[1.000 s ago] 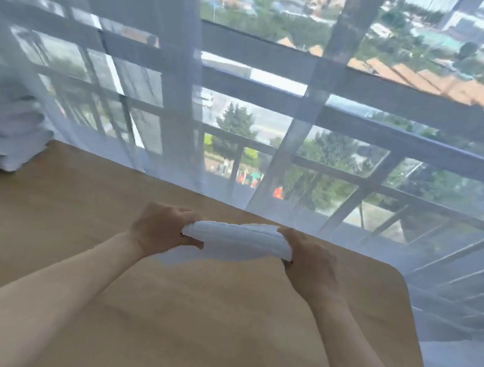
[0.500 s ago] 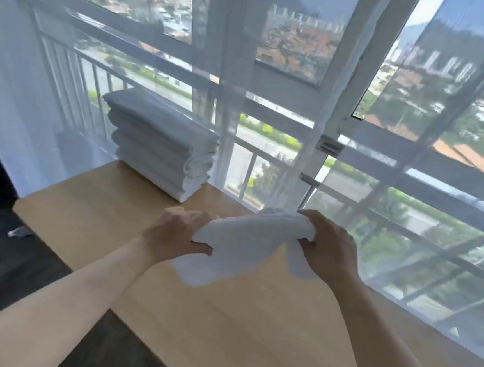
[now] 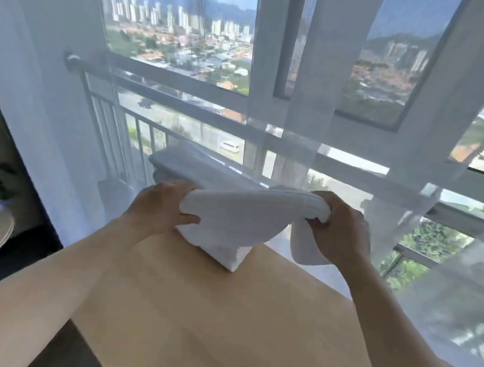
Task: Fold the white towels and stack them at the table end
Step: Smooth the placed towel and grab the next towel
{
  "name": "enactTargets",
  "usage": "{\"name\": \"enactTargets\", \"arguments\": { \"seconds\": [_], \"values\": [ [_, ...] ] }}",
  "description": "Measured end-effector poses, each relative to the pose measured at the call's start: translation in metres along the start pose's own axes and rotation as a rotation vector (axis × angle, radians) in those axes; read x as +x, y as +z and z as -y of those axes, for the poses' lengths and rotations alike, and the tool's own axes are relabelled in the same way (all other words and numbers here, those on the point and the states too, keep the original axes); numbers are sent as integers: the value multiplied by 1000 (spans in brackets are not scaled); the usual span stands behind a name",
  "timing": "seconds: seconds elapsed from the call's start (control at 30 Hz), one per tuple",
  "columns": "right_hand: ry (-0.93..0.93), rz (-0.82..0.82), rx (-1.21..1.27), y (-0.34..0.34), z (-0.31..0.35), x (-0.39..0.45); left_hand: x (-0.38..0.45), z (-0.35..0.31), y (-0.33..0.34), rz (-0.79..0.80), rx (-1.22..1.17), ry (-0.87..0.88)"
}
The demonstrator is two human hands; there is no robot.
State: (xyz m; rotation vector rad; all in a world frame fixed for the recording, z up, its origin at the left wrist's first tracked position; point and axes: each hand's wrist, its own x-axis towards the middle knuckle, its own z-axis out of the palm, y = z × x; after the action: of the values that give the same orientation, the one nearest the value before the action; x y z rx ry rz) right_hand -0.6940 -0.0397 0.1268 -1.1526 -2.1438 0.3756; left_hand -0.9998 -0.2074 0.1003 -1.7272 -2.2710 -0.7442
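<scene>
left hand (image 3: pixel 164 205) and right hand (image 3: pixel 337 228) each grip one end of the folded towel (image 3: pixel 243 215), held up above the bench (image 3: pixel 223 313). its middle sags and a loose flap hangs under the right hand. the stack (image 3: pixel 184 163) sits just beyond the hands, partly hidden behind the towel, at the bench end by the window (image 3: pixel 317 73). risk: flap catches on landing and the fold opens, or an off-centre drop tips the stack.

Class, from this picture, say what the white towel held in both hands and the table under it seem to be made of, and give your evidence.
White folded towel: likely cotton terry, matte, with faint woven ribs and soft drooping ends. Light tan table: seems wood or wood-look laminate, smooth with a low sheen; faint grain lines show, so which one stays open.
</scene>
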Motion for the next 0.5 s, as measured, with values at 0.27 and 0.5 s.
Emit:
{"name": "enactTargets", "arguments": {
  "seconds": [0.27,0.5],
  "values": [
    [24,5,-24,53,55,89,112,85,-25,-21,-74,-51],
    [-2,-123,-231,104,81,147,208,162,-9,-123,-136,117]
  ]
}}
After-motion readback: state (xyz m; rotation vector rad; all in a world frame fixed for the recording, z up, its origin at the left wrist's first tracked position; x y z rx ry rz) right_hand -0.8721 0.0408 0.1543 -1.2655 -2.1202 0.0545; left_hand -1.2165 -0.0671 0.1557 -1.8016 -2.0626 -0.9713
